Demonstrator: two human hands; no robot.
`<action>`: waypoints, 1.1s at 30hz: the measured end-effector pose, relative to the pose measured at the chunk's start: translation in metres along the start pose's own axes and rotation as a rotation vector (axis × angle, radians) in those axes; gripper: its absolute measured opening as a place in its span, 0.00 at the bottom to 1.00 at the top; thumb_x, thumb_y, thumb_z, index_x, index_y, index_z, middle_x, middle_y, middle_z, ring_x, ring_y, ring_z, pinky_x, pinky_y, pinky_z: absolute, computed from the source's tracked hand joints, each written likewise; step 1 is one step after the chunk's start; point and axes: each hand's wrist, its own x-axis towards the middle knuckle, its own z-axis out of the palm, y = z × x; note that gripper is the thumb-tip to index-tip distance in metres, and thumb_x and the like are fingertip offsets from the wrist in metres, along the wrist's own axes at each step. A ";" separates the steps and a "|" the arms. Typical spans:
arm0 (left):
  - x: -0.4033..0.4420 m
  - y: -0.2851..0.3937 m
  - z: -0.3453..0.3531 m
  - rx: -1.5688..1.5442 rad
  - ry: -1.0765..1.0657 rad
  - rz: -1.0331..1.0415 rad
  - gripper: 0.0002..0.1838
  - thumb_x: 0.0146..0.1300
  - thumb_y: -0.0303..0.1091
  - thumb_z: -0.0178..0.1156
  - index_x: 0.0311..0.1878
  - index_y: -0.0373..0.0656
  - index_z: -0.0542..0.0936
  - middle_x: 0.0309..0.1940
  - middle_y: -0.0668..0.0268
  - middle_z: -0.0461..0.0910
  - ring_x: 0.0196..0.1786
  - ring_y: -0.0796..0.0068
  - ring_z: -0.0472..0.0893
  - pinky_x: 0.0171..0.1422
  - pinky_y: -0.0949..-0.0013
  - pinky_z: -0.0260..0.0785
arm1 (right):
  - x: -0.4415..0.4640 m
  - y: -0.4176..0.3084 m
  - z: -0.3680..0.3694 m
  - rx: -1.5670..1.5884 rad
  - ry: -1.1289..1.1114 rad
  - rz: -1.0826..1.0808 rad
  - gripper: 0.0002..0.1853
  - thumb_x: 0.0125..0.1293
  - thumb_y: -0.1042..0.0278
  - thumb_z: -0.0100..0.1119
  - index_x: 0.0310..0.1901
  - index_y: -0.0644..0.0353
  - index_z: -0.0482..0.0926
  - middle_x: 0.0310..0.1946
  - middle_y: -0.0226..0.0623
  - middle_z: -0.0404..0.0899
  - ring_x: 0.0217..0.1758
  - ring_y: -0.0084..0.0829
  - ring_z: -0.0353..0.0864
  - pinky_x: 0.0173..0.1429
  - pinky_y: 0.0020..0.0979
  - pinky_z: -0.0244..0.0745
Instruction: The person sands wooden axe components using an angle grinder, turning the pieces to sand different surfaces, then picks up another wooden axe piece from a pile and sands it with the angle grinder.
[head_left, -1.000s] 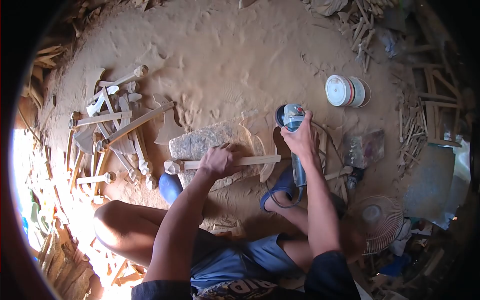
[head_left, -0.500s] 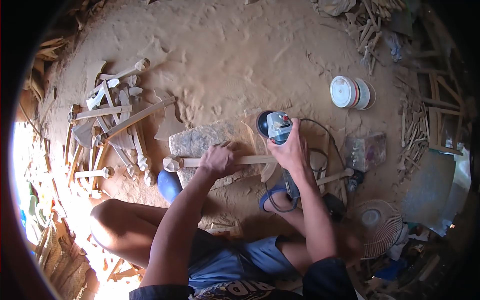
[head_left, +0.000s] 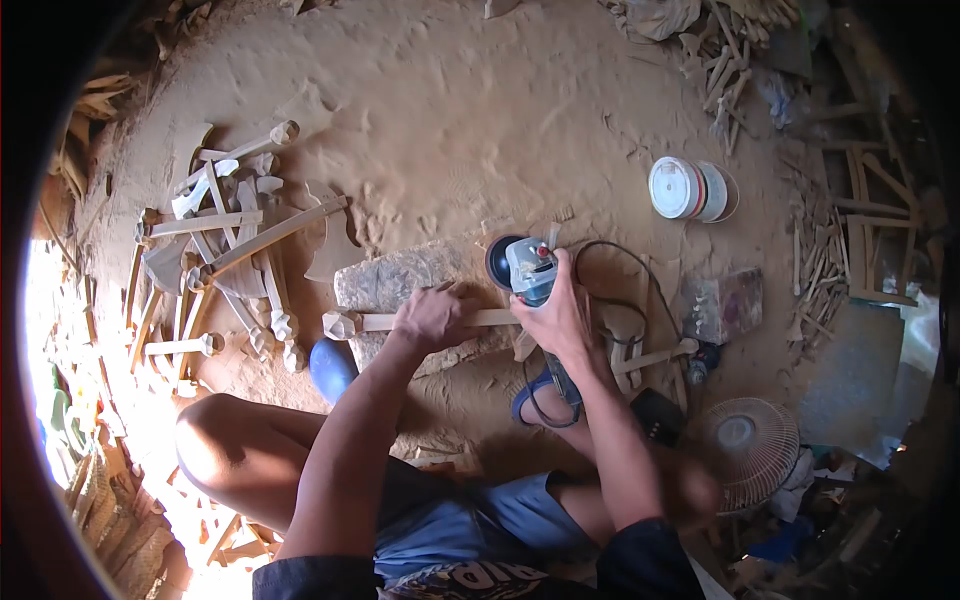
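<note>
A carved wooden axe (head_left: 378, 322) with a faceted knob at its left end lies across a worn block (head_left: 395, 275). My left hand (head_left: 432, 318) is closed over the axe handle and presses it against the block. Closed around the body of an angle grinder (head_left: 532, 268), my right hand (head_left: 556, 312) keeps its round black disc (head_left: 499, 262) near the axe's right end. The grinder and hand cover much of that end, so I cannot tell whether the disc touches the wood.
Several wooden axes (head_left: 235, 225) are heaped at the left. A white bucket (head_left: 676, 188) stands at the right, with a stained block (head_left: 722, 305) and a fan (head_left: 745, 450) nearer me. The grinder's cord (head_left: 650, 270) loops beside my right hand. A blue rounded object (head_left: 331, 370) sits by the block.
My right hand and the grinder have shifted slightly left along the axe. My left hand keeps its hold on the handle. The whole view has shifted a little.
</note>
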 end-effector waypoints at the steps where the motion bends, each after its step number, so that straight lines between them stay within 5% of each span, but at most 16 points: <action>1: 0.003 -0.002 0.005 0.002 0.011 0.002 0.27 0.67 0.64 0.66 0.63 0.63 0.84 0.63 0.67 0.81 0.59 0.56 0.86 0.63 0.49 0.80 | 0.000 0.001 0.002 -0.005 0.011 -0.006 0.46 0.58 0.58 0.76 0.74 0.58 0.59 0.51 0.66 0.85 0.55 0.67 0.86 0.57 0.57 0.81; 9: -0.002 0.004 0.000 -0.032 0.043 -0.036 0.24 0.67 0.61 0.67 0.62 0.64 0.85 0.63 0.69 0.81 0.60 0.58 0.86 0.61 0.49 0.81 | 0.007 0.006 -0.010 -0.081 0.076 0.085 0.42 0.57 0.55 0.75 0.70 0.55 0.63 0.50 0.62 0.86 0.53 0.67 0.86 0.57 0.59 0.80; 16: -0.004 0.004 -0.006 -0.034 0.009 -0.065 0.36 0.66 0.69 0.66 0.64 0.51 0.80 0.46 0.59 0.89 0.51 0.53 0.89 0.57 0.51 0.81 | 0.036 0.050 -0.026 -0.069 0.188 0.129 0.48 0.58 0.53 0.75 0.74 0.60 0.59 0.43 0.65 0.87 0.48 0.68 0.87 0.54 0.61 0.81; 18: 0.003 -0.001 -0.002 -0.022 -0.009 -0.078 0.39 0.65 0.72 0.66 0.64 0.48 0.80 0.43 0.56 0.89 0.49 0.52 0.90 0.57 0.51 0.81 | 0.033 0.050 -0.023 -0.011 0.214 0.091 0.47 0.58 0.56 0.76 0.74 0.62 0.59 0.48 0.62 0.86 0.52 0.61 0.88 0.59 0.55 0.81; 19: 0.004 -0.002 -0.006 -0.021 -0.072 -0.103 0.36 0.66 0.71 0.65 0.61 0.49 0.82 0.46 0.58 0.89 0.51 0.54 0.89 0.59 0.52 0.80 | 0.025 0.041 -0.020 0.018 0.219 0.075 0.47 0.58 0.58 0.77 0.75 0.63 0.60 0.51 0.60 0.85 0.54 0.57 0.89 0.62 0.52 0.81; 21: 0.005 -0.001 -0.011 -0.019 -0.210 -0.142 0.32 0.68 0.71 0.62 0.55 0.51 0.87 0.50 0.63 0.88 0.56 0.57 0.88 0.62 0.54 0.79 | 0.009 0.010 -0.022 0.011 0.072 0.094 0.49 0.57 0.54 0.77 0.76 0.56 0.59 0.54 0.62 0.85 0.56 0.65 0.86 0.62 0.56 0.80; 24: -0.002 0.002 -0.009 -0.066 -0.016 -0.027 0.31 0.69 0.71 0.62 0.58 0.54 0.85 0.54 0.63 0.86 0.59 0.57 0.87 0.65 0.52 0.77 | 0.008 0.015 -0.005 -0.022 0.024 -0.030 0.48 0.56 0.54 0.76 0.76 0.55 0.60 0.54 0.65 0.84 0.56 0.68 0.85 0.59 0.58 0.80; 33: -0.008 0.014 -0.031 -0.048 -0.080 -0.063 0.30 0.68 0.72 0.61 0.61 0.61 0.84 0.62 0.63 0.81 0.67 0.59 0.82 0.68 0.48 0.75 | 0.051 0.026 -0.039 -0.168 0.117 0.184 0.48 0.57 0.53 0.75 0.73 0.61 0.59 0.48 0.65 0.87 0.53 0.67 0.87 0.57 0.58 0.81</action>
